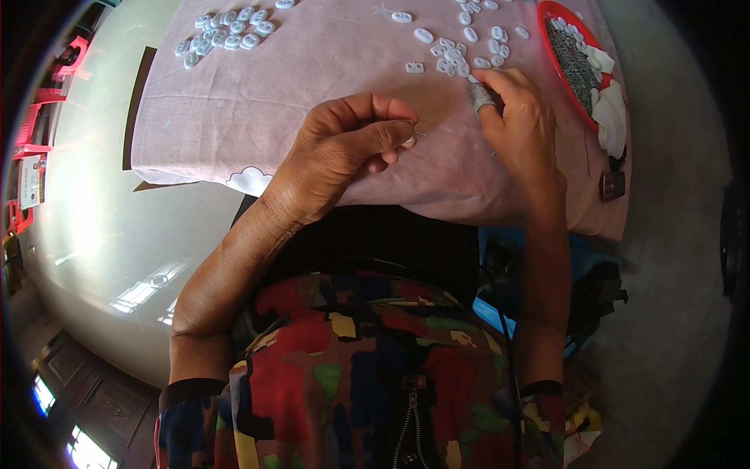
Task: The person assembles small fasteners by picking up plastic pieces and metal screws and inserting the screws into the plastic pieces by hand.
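Above the near part of the cloth, my left hand (348, 144) is closed in a pinch. A thin, ridged metal piece (420, 134), like a small spring or screw, sticks out past its thumb; the curled fingers hide the rest. Farther right, my right hand (519, 109) reaches down to the cloth with a grey wrap (481, 96) on its thumb. Its thumb and forefinger close on a small white oval plastic piece (473, 79) at the edge of a loose cluster of white oval pieces (451, 55).
A pink cloth (234, 117) covers the table. Another group of white oval pieces (226, 30) lies far left. At right, a red tray (582, 109) holds many small grey metal parts beside a white glove (611, 117). A small dark object (612, 186) rests near the right edge.
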Demonstrator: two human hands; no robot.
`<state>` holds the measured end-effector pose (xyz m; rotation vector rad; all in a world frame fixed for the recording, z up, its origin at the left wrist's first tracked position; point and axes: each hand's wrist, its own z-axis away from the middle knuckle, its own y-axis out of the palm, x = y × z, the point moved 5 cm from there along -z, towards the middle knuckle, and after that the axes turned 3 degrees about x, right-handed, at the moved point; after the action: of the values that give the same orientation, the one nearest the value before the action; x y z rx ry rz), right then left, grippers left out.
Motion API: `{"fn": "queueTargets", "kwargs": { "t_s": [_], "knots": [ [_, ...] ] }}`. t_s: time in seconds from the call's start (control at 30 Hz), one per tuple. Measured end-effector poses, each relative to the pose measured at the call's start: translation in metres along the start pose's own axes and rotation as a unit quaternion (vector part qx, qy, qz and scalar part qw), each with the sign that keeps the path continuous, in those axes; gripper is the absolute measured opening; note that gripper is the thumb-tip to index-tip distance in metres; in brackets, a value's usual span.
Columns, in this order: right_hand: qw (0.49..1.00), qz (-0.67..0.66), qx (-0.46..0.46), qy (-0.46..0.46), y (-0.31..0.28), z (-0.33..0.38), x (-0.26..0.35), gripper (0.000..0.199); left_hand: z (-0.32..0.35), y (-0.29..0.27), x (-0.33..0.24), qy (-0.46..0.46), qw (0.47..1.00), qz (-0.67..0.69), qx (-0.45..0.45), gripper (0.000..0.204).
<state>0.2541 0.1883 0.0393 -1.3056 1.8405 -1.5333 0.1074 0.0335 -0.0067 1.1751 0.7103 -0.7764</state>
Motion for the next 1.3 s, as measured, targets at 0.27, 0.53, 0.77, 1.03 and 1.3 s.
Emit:
{"fn": "queueTargets", "kwargs": {
  "t_s": [0.27,0.53,0.77,1.03,1.3],
  "knots": [
    [0.957,-0.252,0.074,0.126,0.003,0.026,0.013,0.029,-0.002,0.0,0.001,0.009,1.0,-0.005,0.012,0.019],
    [0.998,-0.019,0.061,0.0,-0.007,0.022,0.041,0.024,-0.002,0.001,0.003,0.005,1.0,-0.014,0.006,0.019],
    [0.971,-0.176,0.121,0.105,-0.002,0.027,0.033,0.024,0.0,0.002,0.002,0.023,1.0,-0.007,0.004,0.018],
    [0.792,-0.523,0.114,0.293,0.003,0.048,0.039,0.016,0.004,0.008,0.003,0.032,0.999,-0.018,-0.017,0.018],
    [0.78,-0.541,0.091,0.3,0.002,0.055,0.043,0.016,0.006,0.014,0.003,0.079,0.994,-0.08,-0.013,0.017]
  ]
}}
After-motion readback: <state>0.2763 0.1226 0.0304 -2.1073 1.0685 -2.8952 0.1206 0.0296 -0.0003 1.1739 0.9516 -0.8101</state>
